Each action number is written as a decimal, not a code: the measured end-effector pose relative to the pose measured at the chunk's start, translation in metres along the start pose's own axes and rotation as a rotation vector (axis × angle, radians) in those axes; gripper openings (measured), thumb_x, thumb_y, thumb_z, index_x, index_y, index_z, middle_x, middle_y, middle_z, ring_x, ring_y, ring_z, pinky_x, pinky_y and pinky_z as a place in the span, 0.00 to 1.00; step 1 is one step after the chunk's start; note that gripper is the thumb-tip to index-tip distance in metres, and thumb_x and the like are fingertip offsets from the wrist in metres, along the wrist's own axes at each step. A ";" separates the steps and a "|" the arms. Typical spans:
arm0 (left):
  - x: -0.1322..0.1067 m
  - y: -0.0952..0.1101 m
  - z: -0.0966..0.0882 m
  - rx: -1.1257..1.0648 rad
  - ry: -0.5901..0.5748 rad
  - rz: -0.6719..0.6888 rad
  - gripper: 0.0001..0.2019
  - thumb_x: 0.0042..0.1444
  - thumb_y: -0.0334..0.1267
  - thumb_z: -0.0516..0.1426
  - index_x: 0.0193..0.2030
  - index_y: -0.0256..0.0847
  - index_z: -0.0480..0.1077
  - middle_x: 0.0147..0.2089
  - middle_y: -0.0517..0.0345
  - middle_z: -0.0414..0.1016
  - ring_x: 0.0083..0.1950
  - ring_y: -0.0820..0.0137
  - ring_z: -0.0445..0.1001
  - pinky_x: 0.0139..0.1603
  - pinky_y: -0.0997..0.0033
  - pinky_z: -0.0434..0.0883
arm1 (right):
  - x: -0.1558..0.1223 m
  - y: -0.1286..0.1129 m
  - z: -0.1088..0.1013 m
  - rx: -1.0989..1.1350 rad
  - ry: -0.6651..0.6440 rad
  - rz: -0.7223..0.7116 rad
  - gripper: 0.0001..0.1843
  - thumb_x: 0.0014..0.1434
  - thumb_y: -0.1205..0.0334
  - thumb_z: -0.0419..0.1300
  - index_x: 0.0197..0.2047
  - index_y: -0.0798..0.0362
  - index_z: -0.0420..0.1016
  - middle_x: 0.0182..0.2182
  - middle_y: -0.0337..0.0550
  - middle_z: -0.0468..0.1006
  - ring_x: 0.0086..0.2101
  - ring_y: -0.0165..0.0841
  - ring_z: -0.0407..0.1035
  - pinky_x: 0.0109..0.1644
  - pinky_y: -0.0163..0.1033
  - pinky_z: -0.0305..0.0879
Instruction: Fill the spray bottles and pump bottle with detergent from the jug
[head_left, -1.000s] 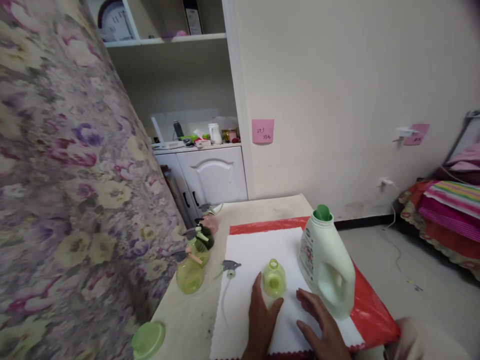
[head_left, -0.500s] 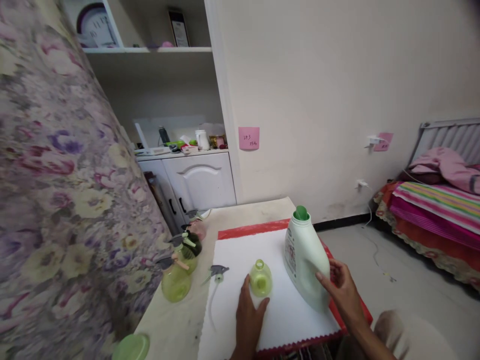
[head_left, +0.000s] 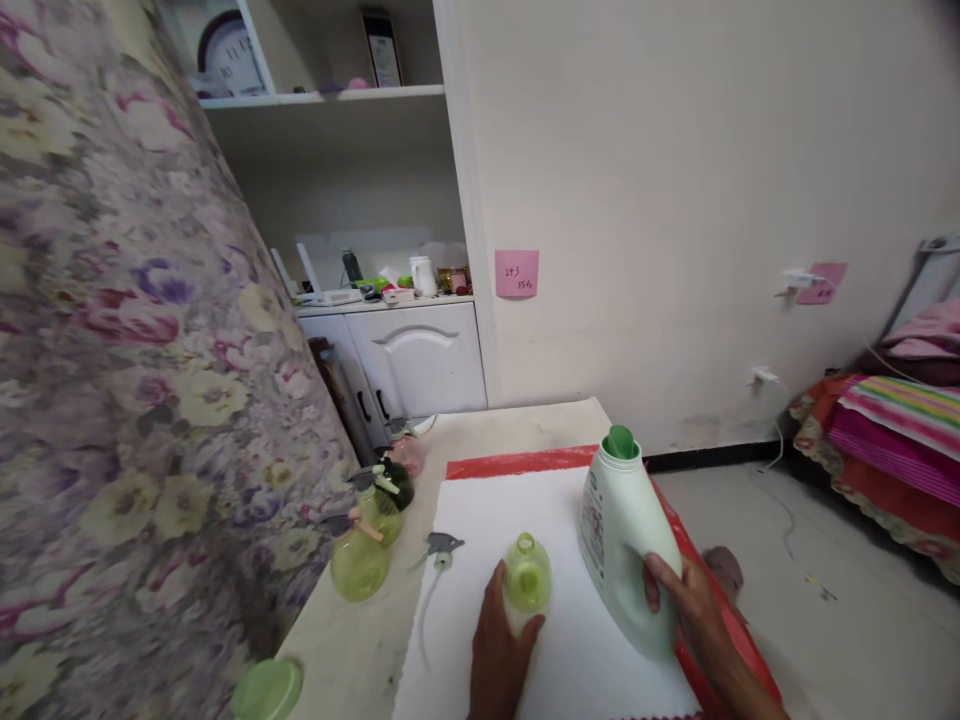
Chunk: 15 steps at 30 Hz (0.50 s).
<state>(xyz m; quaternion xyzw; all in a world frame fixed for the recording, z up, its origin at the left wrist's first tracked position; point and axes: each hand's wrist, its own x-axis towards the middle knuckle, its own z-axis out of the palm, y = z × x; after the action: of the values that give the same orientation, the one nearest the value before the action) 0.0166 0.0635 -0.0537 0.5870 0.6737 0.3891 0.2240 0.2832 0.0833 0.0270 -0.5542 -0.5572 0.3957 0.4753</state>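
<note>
A small yellow-green spray bottle (head_left: 528, 578) with its neck open stands upright on a white sheet (head_left: 487, 500). My left hand (head_left: 501, 640) curls round its near side, thumb at the right and fingers at the left. To the right is a pale green detergent jug (head_left: 622, 530), uncapped, with a green spout in its mouth. My right hand (head_left: 686, 605) grips the jug's handle, fingers through the opening. Left of the bottle lies a grey spray head (head_left: 444, 545) with its clear dip tube trailing toward me.
Several spray bottles, the nearest a yellow-green one (head_left: 360, 565), line the table's left edge. A green cap (head_left: 268, 688) sits at the near left corner. Red covering (head_left: 525, 460) shows beneath the white sheet. A floral curtain (head_left: 150, 350) hangs at left; a bed (head_left: 885, 440) stands at right.
My right hand has closed round the jug's handle, where before its fingers were only beside it. My left hand stays at the spray bottle. The view has shifted slightly.
</note>
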 end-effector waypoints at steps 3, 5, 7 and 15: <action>-0.001 0.003 -0.002 -0.012 -0.017 -0.032 0.37 0.51 0.37 0.56 0.68 0.34 0.48 0.70 0.44 0.56 0.69 0.59 0.55 0.68 0.62 0.54 | 0.002 -0.007 0.002 0.028 0.040 -0.001 0.29 0.60 0.40 0.48 0.15 0.49 0.57 0.16 0.39 0.62 0.23 0.36 0.61 0.30 0.42 0.59; -0.002 0.005 -0.004 -0.020 -0.034 -0.049 0.37 0.51 0.36 0.56 0.68 0.33 0.48 0.70 0.43 0.56 0.69 0.59 0.55 0.68 0.62 0.53 | 0.004 -0.013 0.001 0.047 0.065 0.009 0.29 0.61 0.41 0.48 0.14 0.49 0.56 0.15 0.37 0.58 0.22 0.34 0.58 0.28 0.40 0.55; -0.002 0.006 -0.004 -0.031 -0.042 -0.059 0.37 0.51 0.36 0.56 0.68 0.33 0.48 0.69 0.43 0.56 0.69 0.59 0.55 0.68 0.62 0.53 | 0.007 -0.021 -0.003 0.090 0.081 0.021 0.29 0.61 0.42 0.50 0.14 0.49 0.56 0.14 0.35 0.55 0.20 0.32 0.55 0.26 0.39 0.51; -0.003 -0.005 0.003 -0.121 0.025 -0.002 0.38 0.47 0.33 0.58 0.67 0.34 0.51 0.68 0.42 0.58 0.69 0.58 0.56 0.69 0.59 0.53 | 0.014 -0.068 -0.046 0.117 -0.052 -0.005 0.29 0.59 0.40 0.52 0.15 0.50 0.58 0.12 0.34 0.58 0.19 0.29 0.53 0.26 0.37 0.49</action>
<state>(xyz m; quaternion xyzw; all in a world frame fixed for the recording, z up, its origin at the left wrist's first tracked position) 0.0161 0.0614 -0.0595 0.5666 0.6523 0.4363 0.2511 0.3121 0.0883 0.1047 -0.5136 -0.5466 0.4406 0.4931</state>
